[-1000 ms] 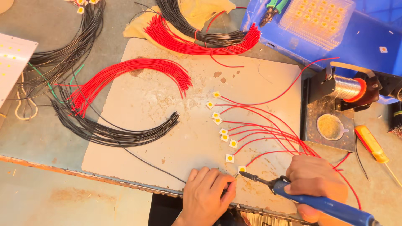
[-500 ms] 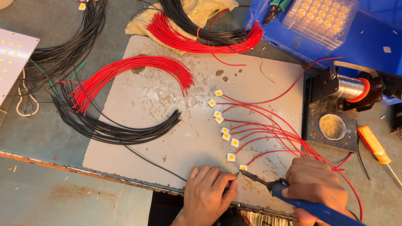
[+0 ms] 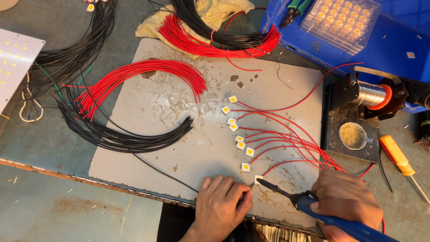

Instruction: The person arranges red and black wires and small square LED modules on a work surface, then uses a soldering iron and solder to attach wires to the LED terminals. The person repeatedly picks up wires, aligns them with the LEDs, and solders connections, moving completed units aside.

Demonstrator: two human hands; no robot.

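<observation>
Risk assessment: the hot iron [image 3: 286, 196] tip sits at the near edge of the board [image 3: 179, 116], just beside the left hand [image 3: 221, 206], whose fingers [image 3: 233, 190] pinch close to the joint; a small slip of either hand could burn the fingertips. The chip [image 3: 258, 178] being worked lies loose on the board, at the near end of a row of chips [image 3: 240, 144] with red leads [image 3: 291, 139], so it could skid under the tip and spoil the joint. The leads already attached trail toward the right hand [image 3: 345, 201] and could be snagged or scorched by the iron's barrel. Left fingers: nearly closed, pinching what appears to be a thin black wire [image 3: 156, 168] at the chip; the contact itself is too small to confirm. Right fingers: wrapped fully round the iron's blue handle [image 3: 354, 226]. Solder spool [image 3: 374, 95] and tip-cleaner stand [image 3: 351, 134] sit far right on the bench [image 3: 53, 148], well apart from the work.
</observation>
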